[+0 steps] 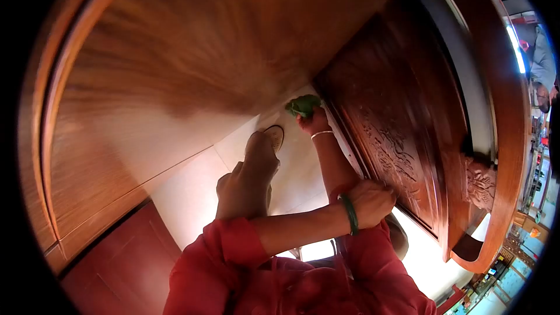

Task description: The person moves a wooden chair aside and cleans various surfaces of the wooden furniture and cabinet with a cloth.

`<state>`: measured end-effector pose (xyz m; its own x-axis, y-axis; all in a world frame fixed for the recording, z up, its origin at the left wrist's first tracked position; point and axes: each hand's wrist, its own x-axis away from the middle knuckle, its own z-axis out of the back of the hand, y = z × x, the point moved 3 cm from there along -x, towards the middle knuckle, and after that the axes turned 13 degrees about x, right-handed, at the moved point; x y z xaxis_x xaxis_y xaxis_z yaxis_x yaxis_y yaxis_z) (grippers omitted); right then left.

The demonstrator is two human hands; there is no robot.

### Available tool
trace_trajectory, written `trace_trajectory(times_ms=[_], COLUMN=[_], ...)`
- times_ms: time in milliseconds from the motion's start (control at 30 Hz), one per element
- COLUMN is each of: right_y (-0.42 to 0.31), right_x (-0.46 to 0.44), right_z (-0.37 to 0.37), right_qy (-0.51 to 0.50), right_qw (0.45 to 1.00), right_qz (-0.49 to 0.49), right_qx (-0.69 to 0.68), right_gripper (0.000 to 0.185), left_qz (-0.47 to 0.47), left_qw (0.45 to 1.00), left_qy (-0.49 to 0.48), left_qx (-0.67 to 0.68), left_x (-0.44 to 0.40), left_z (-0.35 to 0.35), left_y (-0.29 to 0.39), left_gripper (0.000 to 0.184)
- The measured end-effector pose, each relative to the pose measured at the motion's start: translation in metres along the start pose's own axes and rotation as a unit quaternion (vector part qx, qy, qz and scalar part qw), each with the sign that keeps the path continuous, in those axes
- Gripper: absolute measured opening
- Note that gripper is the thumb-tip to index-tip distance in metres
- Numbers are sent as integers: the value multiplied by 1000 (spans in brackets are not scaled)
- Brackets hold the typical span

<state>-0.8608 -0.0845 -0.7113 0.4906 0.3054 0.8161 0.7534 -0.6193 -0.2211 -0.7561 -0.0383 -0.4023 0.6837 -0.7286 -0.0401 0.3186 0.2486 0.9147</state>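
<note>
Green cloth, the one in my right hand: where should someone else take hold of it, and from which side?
Probably best to pinch the bunched upper-left end of the green cloth, coming from the left of the picture. The right hand covers its lower-right part, while the crumpled folds stick out beyond it.

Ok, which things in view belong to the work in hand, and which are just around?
Seem part of the work:
green cloth, held in the right hand
carved wooden panel and smooth wooden panel, near that hand; probably involved

Seem incidental:
green bangle, by the left hand
pale bracelet, on the right wrist
shoe
red panel, lower left
</note>
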Motion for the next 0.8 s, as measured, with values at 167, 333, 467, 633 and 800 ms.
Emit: trace_trajectory(times_ms=[167,333,467,633,800], right_y=[-17,-7,0,2,0], right_x=[-32,-19,31,131,186], right_z=[4,33,101,157,186], right_qy=[-62,-15,75,268,262], right_qw=[989,952,935,880,898], right_qz=[79,209,196,249,232], right_qx=[-107,-224,-286,-302,-266], right_gripper=[20,24,20,19,19], left_qz=[23,55,53,44,55], left_qw=[996,998,994,997,992], left_qy=[80,10,-93,-59,-108], left_qx=[4,32,21,3,-12], left_x=[3,3,3,3,0], left_z=[11,-2,-25,-27,-53], left_y=[-3,-7,-11,2,4], left_gripper=[20,21,22,10,12])
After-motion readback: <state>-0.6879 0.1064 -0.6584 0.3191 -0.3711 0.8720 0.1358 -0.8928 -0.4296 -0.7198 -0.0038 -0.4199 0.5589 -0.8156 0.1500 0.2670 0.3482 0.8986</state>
